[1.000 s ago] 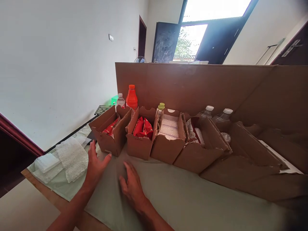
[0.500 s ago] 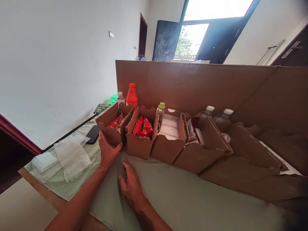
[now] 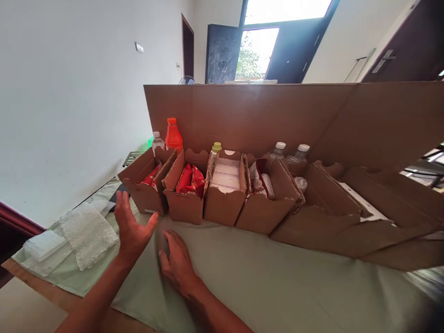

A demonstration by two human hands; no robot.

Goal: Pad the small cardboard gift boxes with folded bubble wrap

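My left hand is just in front of the leftmost cardboard box, thumb and fingers spread, holding nothing. Red packets lie inside that box. Lower and to the right, my right hand hovers over the green cloth, its fingers loosely curved apart and nothing in them. The second box holds red packets. In the third box are bubble-wrapped pieces, and the fourth box contains a dark red packet with bubble wrap.
Sheets of bubble wrap lie at the left, by a dark phone partly hidden by my left hand. Behind the boxes stand an orange bottle, clear bottles and a tall cardboard panel. More boxes continue rightward.
My left hand has come off the leftmost box and opened in front of it. The view has turned right, so the boxes appear farther left.
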